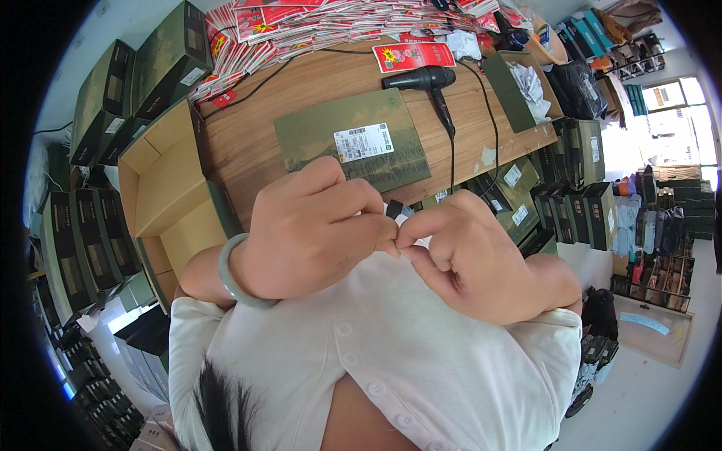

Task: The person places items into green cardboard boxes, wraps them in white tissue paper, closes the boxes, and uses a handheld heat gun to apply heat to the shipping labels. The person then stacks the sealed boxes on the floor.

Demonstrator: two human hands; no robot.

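Observation:
In front of my chest my left hand [312, 233] and my right hand [470, 255] meet, fingers curled and thumbs and fingertips pinched together. Between them shows a small black-and-white piece [394, 210], mostly hidden by my fingers, so its kind cannot be made out. A pale green bangle [227, 272] circles my left wrist. Just beyond my hands a flat green box lid [308, 129] with a white label lies on the wooden table [252, 113].
An open, bare-inside green box [169, 203] stands at the left, near stacked green boxes [169, 56]. A black hair dryer [421, 78] with its cord lies behind the lid. Red packets [301, 26] pile along the far edge. A box with crumpled paper [530, 90] sits at the right.

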